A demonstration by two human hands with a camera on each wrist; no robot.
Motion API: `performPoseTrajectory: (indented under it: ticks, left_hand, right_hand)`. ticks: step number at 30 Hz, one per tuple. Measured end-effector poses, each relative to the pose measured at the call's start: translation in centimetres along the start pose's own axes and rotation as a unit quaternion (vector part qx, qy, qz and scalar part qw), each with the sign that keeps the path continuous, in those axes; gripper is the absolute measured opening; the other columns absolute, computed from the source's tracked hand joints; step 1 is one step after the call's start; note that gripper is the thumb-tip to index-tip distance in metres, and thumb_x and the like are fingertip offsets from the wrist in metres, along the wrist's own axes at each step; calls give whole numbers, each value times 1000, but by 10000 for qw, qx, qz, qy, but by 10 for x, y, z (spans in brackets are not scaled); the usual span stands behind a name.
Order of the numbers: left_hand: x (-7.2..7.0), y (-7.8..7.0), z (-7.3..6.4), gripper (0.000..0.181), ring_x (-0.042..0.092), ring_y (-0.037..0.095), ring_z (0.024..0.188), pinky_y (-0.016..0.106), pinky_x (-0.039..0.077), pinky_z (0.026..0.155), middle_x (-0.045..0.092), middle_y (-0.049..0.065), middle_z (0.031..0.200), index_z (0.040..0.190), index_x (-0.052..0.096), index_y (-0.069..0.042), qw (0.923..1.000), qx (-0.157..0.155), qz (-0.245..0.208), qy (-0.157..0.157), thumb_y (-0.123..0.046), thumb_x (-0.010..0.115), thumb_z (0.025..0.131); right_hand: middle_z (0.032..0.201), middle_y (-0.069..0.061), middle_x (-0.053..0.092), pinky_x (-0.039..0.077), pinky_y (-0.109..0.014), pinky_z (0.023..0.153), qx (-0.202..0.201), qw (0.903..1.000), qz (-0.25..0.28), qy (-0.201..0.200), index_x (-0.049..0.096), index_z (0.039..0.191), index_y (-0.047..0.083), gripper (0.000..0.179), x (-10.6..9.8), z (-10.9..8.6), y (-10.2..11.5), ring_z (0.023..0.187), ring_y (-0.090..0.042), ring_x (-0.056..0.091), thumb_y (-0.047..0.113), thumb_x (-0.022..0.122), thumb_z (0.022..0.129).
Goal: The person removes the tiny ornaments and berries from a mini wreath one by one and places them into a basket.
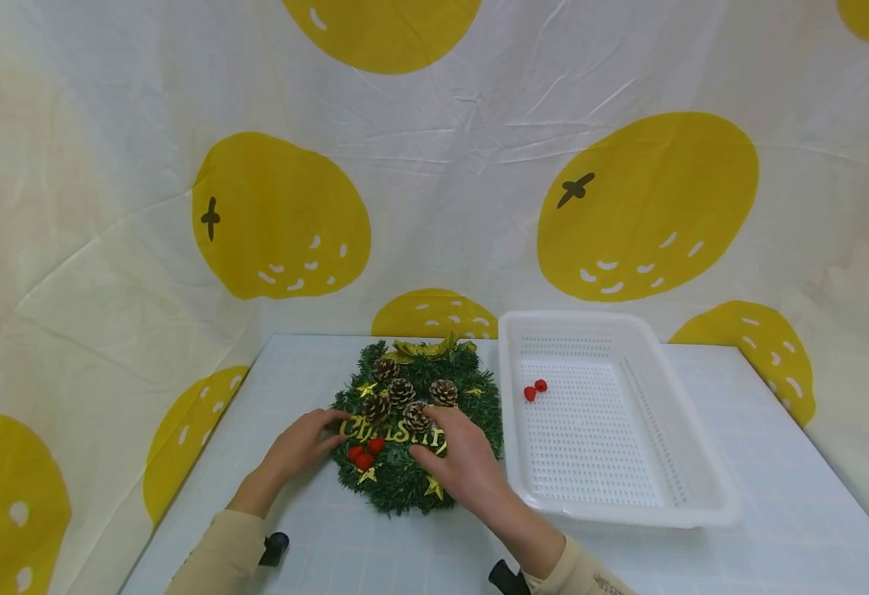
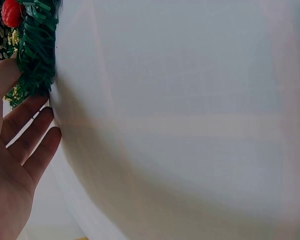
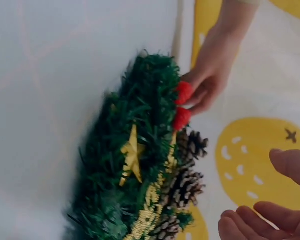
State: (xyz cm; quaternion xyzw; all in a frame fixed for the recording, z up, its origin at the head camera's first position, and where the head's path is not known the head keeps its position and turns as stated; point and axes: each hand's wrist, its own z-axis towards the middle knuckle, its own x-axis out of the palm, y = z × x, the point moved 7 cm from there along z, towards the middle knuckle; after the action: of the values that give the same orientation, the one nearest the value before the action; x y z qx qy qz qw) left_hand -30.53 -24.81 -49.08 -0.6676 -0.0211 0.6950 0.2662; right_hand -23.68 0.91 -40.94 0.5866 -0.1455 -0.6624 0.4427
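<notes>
A green tinsel Christmas wreath (image 1: 393,489) lies on the table, bearing pine cones (image 1: 401,392), gold stars (image 1: 434,487), gold lettering (image 1: 397,433) and red berries (image 1: 364,461). At its left edge, my left hand (image 1: 302,447) holds the tinsel between thumb and fingers; the left wrist view shows the thumb (image 2: 5,75) on the tinsel (image 2: 37,47) and the fingers along its rim. Over the lettering and the lowest pine cone is my right hand (image 1: 464,454). In the right wrist view its thumb (image 3: 290,165) and fingers (image 3: 250,222) are apart with nothing between them.
A white plastic basket (image 1: 690,421) with a perforated bottom stands right of the wreath. Two red berries (image 1: 530,393) lie inside it. A gold bow (image 1: 423,349) sits on the wreath's far side. Behind the table (image 1: 375,554) hangs a fruit-printed cloth (image 1: 449,207).
</notes>
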Motion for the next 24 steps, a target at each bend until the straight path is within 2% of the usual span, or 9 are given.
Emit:
performPoseTrajectory:
  ticks: [10, 19, 24]
  left_hand:
    - [3, 3, 2, 34, 60, 33, 110, 51, 49, 91, 65, 9, 120, 124, 64, -12, 10000, -29, -55, 16, -21, 70, 92]
    - [3, 4, 1, 34, 59, 33, 112, 52, 49, 92, 65, 9, 121, 124, 65, -12, 10000, -44, -29, 33, -22, 70, 92]
    - [3, 4, 1, 34, 60, 32, 110, 51, 50, 90, 65, 8, 119, 124, 65, -13, 9999, -85, -48, 35, -22, 70, 92]
  right_hand:
    - [134, -15, 55, 51, -51, 88, 420, 9972, 431, -449, 51, 138, 3, 59, 19, 5, -21, 115, -32, 57, 31, 71, 91]
    - [136, -19, 54, 48, -54, 94, 709, 9947, 476, -572, 47, 142, 0, 63, 29, 15, -41, 120, -37, 54, 28, 71, 91]
    - [141, -20, 50, 42, -57, 101, 637, 9953, 489, -535, 46, 143, 0, 64, 36, 20, -49, 128, -41, 47, 28, 71, 92]
